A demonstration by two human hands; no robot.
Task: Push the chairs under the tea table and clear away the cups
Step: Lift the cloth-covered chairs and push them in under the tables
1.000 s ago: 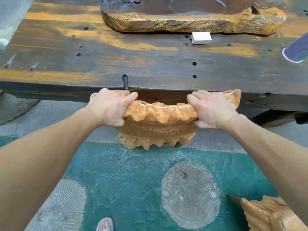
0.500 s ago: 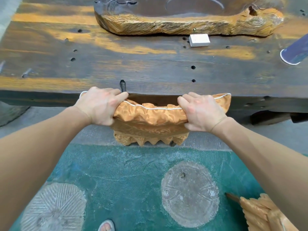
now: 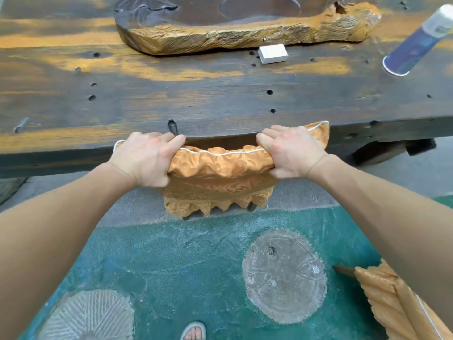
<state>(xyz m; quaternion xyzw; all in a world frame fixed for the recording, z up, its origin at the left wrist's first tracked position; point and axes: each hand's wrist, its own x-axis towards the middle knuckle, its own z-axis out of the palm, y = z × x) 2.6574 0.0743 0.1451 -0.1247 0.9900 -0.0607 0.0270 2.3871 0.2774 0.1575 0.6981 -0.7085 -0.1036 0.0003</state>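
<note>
2 hands clamp 1 chair's cushion (image 3: 220,165) at the tea table (image 3: 220,99) near edge: left hand (image 3: 147,159), then right hand (image 3: 293,152). Chair-pushing step; next, shove farther under. Second chair (image 3: 402,303) waits near right.

Table (image 3: 220,104): tray (image 3: 245,33) at back, box (image 3: 272,53) before it, tube (image 3: 416,42) right, chair (image 3: 220,177) at front edge.

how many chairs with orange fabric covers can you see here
2. One chair is at the tea table edge, gripped by the left hand and right hand; another shows partly at bottom right. Others may be out of view.
</note>
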